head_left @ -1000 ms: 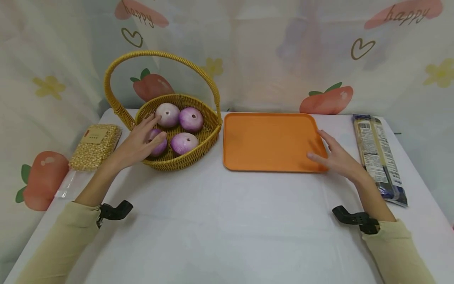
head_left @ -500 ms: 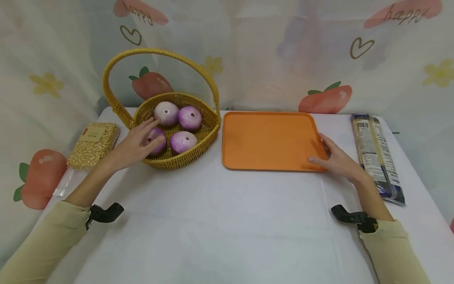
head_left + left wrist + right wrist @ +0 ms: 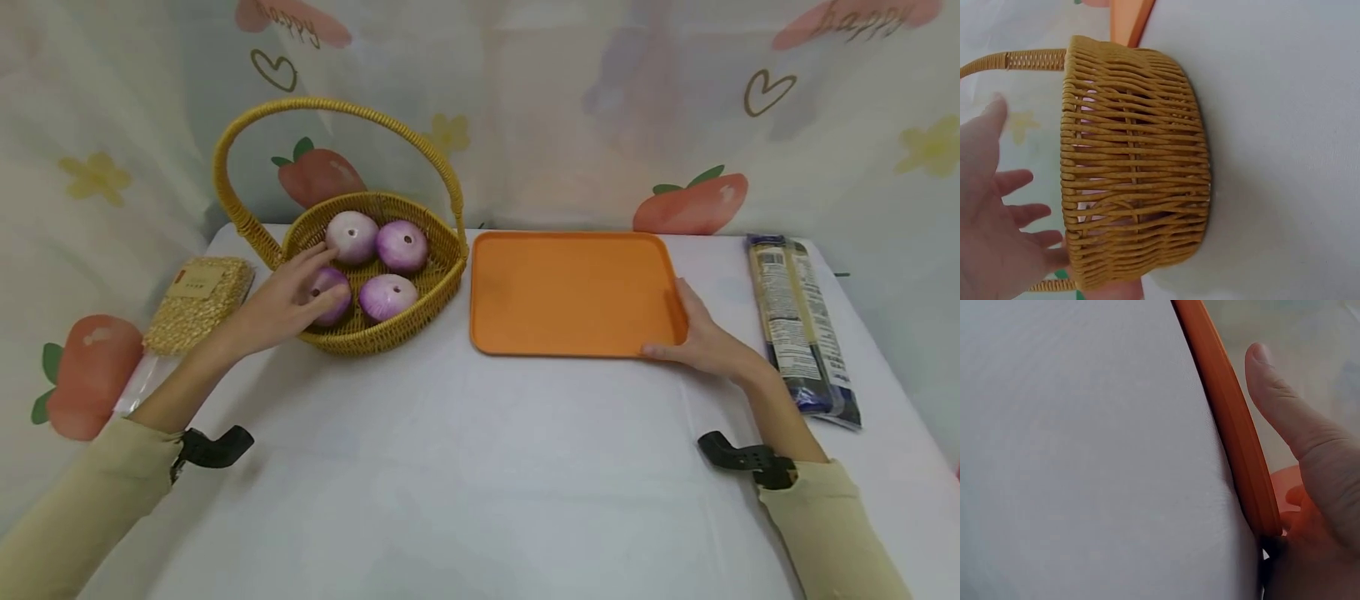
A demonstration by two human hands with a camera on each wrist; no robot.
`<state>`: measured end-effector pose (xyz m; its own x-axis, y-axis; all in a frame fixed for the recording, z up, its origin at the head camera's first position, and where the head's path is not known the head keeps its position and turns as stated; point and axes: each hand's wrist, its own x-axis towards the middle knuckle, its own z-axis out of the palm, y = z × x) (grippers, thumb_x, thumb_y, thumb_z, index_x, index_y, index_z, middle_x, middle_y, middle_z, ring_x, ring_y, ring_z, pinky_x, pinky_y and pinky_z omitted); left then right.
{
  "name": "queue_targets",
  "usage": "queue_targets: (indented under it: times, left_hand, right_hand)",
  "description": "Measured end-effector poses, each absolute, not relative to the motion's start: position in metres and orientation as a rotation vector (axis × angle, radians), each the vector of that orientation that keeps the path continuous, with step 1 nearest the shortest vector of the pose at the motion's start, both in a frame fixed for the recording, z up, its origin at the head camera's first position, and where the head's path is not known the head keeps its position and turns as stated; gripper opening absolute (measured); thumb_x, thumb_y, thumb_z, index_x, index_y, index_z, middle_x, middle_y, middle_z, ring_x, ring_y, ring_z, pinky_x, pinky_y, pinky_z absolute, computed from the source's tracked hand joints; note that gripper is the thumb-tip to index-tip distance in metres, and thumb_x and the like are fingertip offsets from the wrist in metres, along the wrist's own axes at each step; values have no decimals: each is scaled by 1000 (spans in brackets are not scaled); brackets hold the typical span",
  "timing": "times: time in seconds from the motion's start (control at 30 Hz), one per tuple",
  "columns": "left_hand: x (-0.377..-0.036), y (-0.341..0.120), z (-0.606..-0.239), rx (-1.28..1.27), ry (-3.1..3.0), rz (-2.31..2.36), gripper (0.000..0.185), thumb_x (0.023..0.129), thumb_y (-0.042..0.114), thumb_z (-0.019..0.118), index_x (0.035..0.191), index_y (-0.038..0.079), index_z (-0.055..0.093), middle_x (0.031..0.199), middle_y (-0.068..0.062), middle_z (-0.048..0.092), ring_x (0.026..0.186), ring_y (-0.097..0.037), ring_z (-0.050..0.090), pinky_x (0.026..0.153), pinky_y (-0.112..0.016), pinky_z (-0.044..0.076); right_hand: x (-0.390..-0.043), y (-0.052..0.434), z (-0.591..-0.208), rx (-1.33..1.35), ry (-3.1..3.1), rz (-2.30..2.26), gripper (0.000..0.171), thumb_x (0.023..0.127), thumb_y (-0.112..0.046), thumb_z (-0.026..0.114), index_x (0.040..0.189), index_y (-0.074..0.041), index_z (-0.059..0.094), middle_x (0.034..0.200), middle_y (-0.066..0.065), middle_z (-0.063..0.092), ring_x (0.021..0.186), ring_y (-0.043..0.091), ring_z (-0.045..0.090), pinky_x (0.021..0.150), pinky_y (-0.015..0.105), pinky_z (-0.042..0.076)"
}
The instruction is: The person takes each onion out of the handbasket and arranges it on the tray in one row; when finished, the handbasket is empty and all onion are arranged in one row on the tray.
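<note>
Several purple onions point(image 3: 387, 297) sit in a yellow wicker basket point(image 3: 375, 340) with a tall arched handle. Over the basket's left rim reaches my left hand point(image 3: 272, 312), its fingers spread above the nearest-left onion, which it partly hides. In the left wrist view the left hand point(image 3: 997, 219) is beside the rim with nothing held. An orange tray point(image 3: 570, 292) lies flat, right of the basket. My right hand point(image 3: 705, 337) is at the tray's front right corner, fingers along the right edge and thumb by the front edge. The right wrist view shows that thumb extended straight.
Left of the basket lies a clear bag of yellow grains point(image 3: 198, 304). A long printed packet point(image 3: 802, 329) lies along the right side. Behind the white-covered table point(image 3: 480, 475) hangs a patterned curtain point(image 3: 540, 117).
My right hand has moved in against the tray's corner, its thumb coming down to the front edge. My left hand has shifted slightly left over the basket. The onions look unmoved.
</note>
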<state>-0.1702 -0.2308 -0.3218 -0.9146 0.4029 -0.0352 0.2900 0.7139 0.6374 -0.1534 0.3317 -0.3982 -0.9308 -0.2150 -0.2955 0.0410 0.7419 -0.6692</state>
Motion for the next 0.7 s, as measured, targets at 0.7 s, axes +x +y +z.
queue_targets:
  times: [0.7]
  left_hand:
    - [-179, -233, -310, 481, 2699, 1084, 70, 94, 29, 63, 152, 7, 29, 160, -12, 24, 142, -38, 33, 110, -59, 33]
  right_hand:
    - [-154, 333, -400, -44, 2553, -980, 119, 86, -47, 68, 150, -14, -27, 160, 18, -22, 148, 44, -7, 115, 67, 4]
